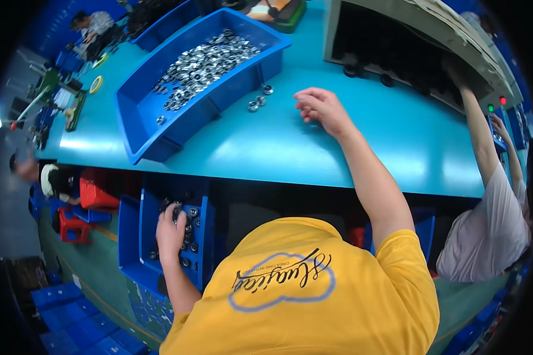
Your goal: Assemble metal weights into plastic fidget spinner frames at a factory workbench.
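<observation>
My left hand [170, 235] is down in a blue bin [206, 236] below the table's front edge. Its fingers are apart among small round black-and-silver parts [186, 245]; a dark part shows between the fingertips, and I cannot make out a grip on it. Over the table, my right hand [327, 111] is loosely curled with its fingers partly apart, and nothing plainly shows in it. To its left, several loose silver round parts [260, 101] sit on the turquoise tabletop [266, 148]. Beyond these stands a large blue tub [198, 127] holding a heap of similar silver parts [210, 65].
A pale box-shaped housing with a dark opening [391, 44] stands at the back right, black round pieces [387, 80] along its edge. A co-worker's arm [477, 130] reaches into it. Yellow tape [96, 84] and a green hand press [50, 83] are at left, a red stool [74, 225] below.
</observation>
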Motion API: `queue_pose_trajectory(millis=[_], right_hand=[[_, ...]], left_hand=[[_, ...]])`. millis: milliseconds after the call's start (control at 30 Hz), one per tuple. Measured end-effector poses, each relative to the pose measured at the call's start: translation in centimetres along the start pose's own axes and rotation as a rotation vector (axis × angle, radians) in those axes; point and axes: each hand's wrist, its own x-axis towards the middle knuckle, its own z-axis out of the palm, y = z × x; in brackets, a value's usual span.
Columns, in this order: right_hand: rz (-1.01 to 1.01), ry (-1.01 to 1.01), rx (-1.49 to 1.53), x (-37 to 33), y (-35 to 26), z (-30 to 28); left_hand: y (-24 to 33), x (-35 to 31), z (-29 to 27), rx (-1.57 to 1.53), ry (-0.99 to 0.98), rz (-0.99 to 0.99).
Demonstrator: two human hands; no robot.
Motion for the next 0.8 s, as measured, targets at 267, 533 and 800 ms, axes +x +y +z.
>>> queue_pose_trajectory(millis=[267,533,800], right_hand=[[-0.38,0.401,-1.002,3.6,-0.3,-6.7],[-0.169,0.941,-0.934,2.0,0.9,-15.1],[-0.201,0.894,-0.915,4.8,0.5,-14.5]], left_hand=[[12.8,1.8,0.6,-0.373,0.154,0.639],[30.6,7.4,5.9,-0.394,-0.057,1.266],[35.1,9.5,10.2,-0.57,-0.224,1.093]])
